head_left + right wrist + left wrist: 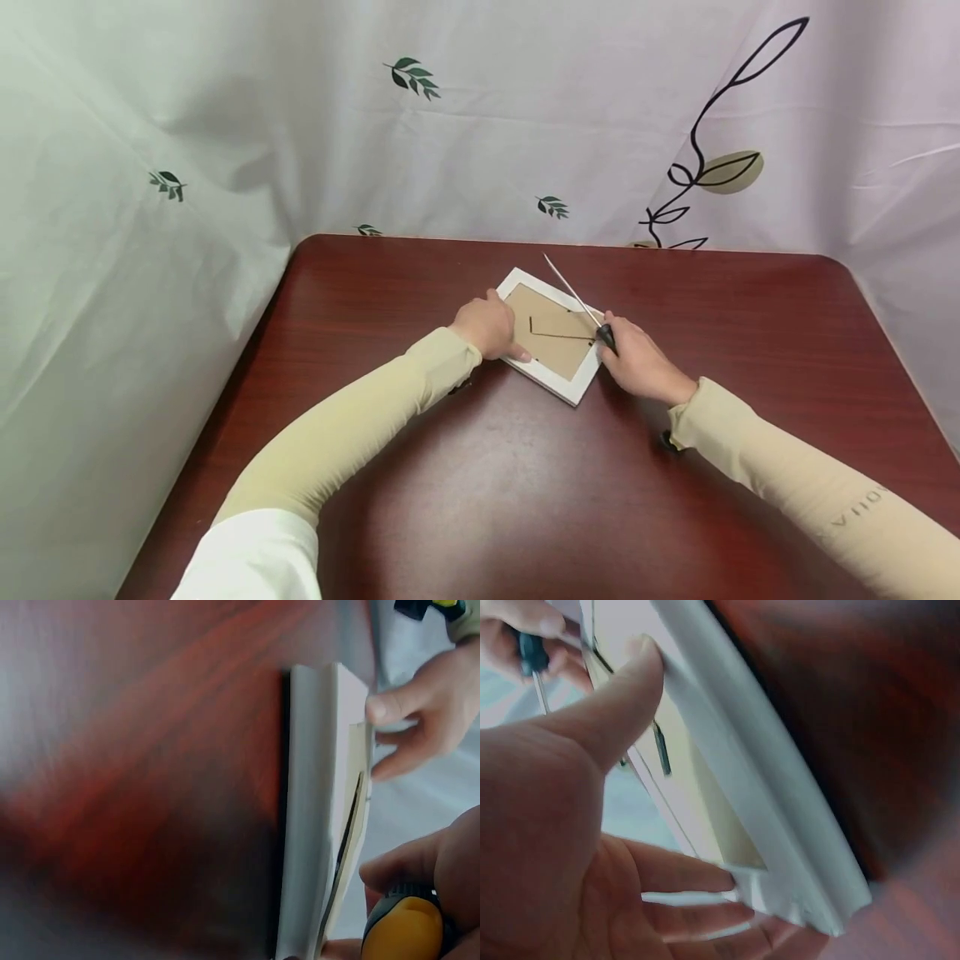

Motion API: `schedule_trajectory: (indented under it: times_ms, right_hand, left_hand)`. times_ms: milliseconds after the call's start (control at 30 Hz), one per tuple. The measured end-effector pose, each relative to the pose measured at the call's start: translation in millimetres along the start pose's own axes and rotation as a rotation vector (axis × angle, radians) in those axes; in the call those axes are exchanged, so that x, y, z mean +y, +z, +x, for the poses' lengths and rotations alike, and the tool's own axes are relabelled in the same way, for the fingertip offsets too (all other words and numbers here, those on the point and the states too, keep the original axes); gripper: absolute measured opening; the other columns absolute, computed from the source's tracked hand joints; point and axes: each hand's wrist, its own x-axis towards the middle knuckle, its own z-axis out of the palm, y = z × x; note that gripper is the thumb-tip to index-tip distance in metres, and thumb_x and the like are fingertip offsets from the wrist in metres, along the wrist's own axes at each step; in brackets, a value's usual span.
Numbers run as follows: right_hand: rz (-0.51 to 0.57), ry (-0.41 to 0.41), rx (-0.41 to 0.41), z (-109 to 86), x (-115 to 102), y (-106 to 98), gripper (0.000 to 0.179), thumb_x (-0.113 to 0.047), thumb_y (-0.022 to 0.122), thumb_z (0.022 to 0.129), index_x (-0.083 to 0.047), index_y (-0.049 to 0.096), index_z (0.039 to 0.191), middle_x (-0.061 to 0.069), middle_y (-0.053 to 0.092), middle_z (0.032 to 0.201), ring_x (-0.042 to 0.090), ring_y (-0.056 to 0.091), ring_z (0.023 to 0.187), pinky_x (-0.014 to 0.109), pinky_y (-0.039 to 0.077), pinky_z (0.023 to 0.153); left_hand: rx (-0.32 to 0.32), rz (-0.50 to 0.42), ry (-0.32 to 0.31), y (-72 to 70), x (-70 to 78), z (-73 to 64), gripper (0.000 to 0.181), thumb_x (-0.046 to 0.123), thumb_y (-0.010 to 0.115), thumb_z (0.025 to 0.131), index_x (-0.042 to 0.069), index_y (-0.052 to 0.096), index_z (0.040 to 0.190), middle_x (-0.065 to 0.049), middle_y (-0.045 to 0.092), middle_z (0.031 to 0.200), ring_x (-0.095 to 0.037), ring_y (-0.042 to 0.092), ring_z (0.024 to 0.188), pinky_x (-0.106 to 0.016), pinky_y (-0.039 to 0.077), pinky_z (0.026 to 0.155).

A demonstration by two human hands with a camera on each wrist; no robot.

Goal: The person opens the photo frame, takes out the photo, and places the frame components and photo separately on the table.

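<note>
A white picture frame (551,381) lies back side up on the table, turned at an angle, its tan backing (519,307) showing. Small dark metal tabs line the backing's edge. In the right wrist view, a tan flap (354,840) tilts up a little from the back. My left hand (486,327) grips the frame's left corner, thumb across the near border and fingers at the far side. My right hand (639,360) holds a screwdriver (607,337) by its black and yellow handle at the right corner, fingertips at the frame. The metal shaft points away, up and left, over the frame.
The dark red wooden table (487,500) has rounded far corners. A pale curtain (480,142) with leaf prints hangs right behind it and along its left side.
</note>
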Motion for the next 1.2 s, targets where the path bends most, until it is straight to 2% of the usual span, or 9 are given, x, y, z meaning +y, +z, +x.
schedule_trajectory:
  times_ms: [133, 433, 533, 667, 767, 900, 1000, 1067, 1200]
  right_hand:
    - [-0.006, 0.002, -0.009, 10.5, 4.4, -1.8, 0.056, -0.003, 0.048, 0.098, 0.024, 0.029, 0.144, 0.042, 0.039, 0.144, 0.050, 0.039, 0.135, 0.059, 0.033, 0.111]
    - [-0.064, -0.011, -0.035, 29.5, 12.8, -6.3, 0.055, -0.004, 0.049, 0.100, 0.023, 0.030, 0.144, 0.042, 0.037, 0.145, 0.053, 0.031, 0.140, 0.058, 0.025, 0.117]
    - [-0.093, -0.024, -0.049, 33.3, 13.3, -7.5, 0.056, -0.004, 0.050, 0.100, 0.024, 0.029, 0.144, 0.042, 0.036, 0.146, 0.053, 0.030, 0.141, 0.055, 0.023, 0.118]
    - [-0.133, -0.066, -0.065, 37.7, 15.5, -8.9, 0.054, -0.004, 0.051, 0.100, 0.024, 0.031, 0.142, 0.044, 0.033, 0.147, 0.054, 0.028, 0.141, 0.053, 0.019, 0.120]
    - [-0.126, -0.090, -0.079, 38.3, 19.0, -11.1, 0.052, -0.004, 0.053, 0.100, 0.022, 0.034, 0.141, 0.043, 0.031, 0.148, 0.054, 0.025, 0.142, 0.054, 0.018, 0.120]
    - [-0.068, -0.082, -0.090, 33.7, 22.5, -15.3, 0.055, -0.007, 0.055, 0.100, 0.018, 0.033, 0.145, 0.038, 0.027, 0.154, 0.053, 0.020, 0.145, 0.057, 0.016, 0.120]
    - [-0.023, -0.095, -0.051, 25.8, 21.6, -17.7, 0.045, -0.007, 0.057, 0.100, 0.015, 0.046, 0.137, 0.037, 0.029, 0.154, 0.051, 0.021, 0.146, 0.057, 0.017, 0.119]
    - [-0.006, -0.122, -0.002, 18.4, 18.4, -18.0, 0.031, -0.005, 0.058, 0.098, 0.012, 0.054, 0.124, 0.036, 0.040, 0.147, 0.049, 0.031, 0.142, 0.057, 0.022, 0.117]
    - [-0.006, -0.097, 0.056, -0.5, 7.4, -17.1, 0.019, -0.004, 0.058, 0.098, 0.007, 0.057, 0.113, 0.026, 0.058, 0.117, 0.039, 0.053, 0.112, 0.051, 0.041, 0.095]
  left_hand:
    - [0.016, -0.033, -0.049, 4.9, 7.6, -4.8, 0.085, 0.073, 0.067, 0.080, 0.004, 0.066, 0.131, -0.031, 0.036, 0.152, -0.041, 0.060, 0.115, -0.045, 0.055, 0.089]
    - [0.064, -0.010, -0.120, 15.7, 26.4, -13.5, 0.087, 0.077, 0.058, 0.083, 0.004, 0.069, 0.128, -0.036, 0.040, 0.145, -0.039, 0.062, 0.111, -0.043, 0.058, 0.081]
    - [0.074, 0.003, -0.123, 17.6, 31.4, -16.8, 0.084, 0.076, 0.056, 0.086, 0.004, 0.070, 0.126, -0.038, 0.042, 0.142, -0.039, 0.064, 0.108, -0.042, 0.059, 0.079]
    - [0.056, -0.021, -0.092, 16.9, 31.9, -23.1, 0.077, 0.069, 0.060, 0.089, 0.001, 0.071, 0.121, -0.040, 0.043, 0.139, -0.039, 0.067, 0.103, -0.043, 0.059, 0.079]
    - [0.034, -0.059, -0.063, 12.0, 25.8, -27.1, 0.070, 0.063, 0.065, 0.089, 0.000, 0.072, 0.119, -0.036, 0.045, 0.140, -0.037, 0.069, 0.098, -0.044, 0.059, 0.077]
    - [0.021, -0.080, -0.032, 2.4, 9.5, -28.0, 0.067, 0.061, 0.070, 0.086, 0.002, 0.069, 0.120, -0.025, 0.052, 0.133, -0.032, 0.068, 0.096, -0.044, 0.058, 0.076]
    - [0.038, -0.097, 0.006, -5.9, -7.2, -24.4, 0.072, 0.060, 0.075, 0.081, 0.001, 0.065, 0.120, -0.019, 0.055, 0.123, -0.030, 0.065, 0.099, -0.045, 0.057, 0.079]
    - [0.047, -0.107, 0.060, -9.5, -19.8, -18.6, 0.082, 0.060, 0.079, 0.078, -0.002, 0.059, 0.128, -0.021, 0.053, 0.129, -0.032, 0.061, 0.110, -0.045, 0.055, 0.088]
    - [0.046, -0.143, 0.209, -9.0, -40.4, -4.9, 0.105, 0.055, 0.087, 0.071, -0.011, 0.044, 0.141, -0.027, 0.039, 0.149, -0.038, 0.042, 0.135, -0.041, 0.038, 0.112]
